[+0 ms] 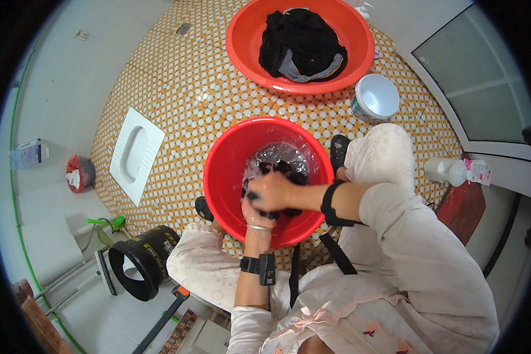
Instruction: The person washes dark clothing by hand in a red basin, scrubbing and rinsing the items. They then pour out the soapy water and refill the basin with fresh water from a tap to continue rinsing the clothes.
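Observation:
A dark wet cloth (298,177) is bunched in the red basin (220,194) between my knees, with water and suds around it. My right hand (272,192), slightly blurred, is closed on this cloth above the water. Just below it, my left hand (255,213) grips a dark bit of the same cloth, and the two hands press close together. Their fingertips are partly hidden, and I cannot make out the garment's kind.
Beyond stands a larger orange-red tub (242,56) heaped with black clothes (301,44). A white bucket (379,97) sits beside it. Left are a squat toilet (137,154) and a black bucket (144,259). White bottles (448,171) stand right, by a door.

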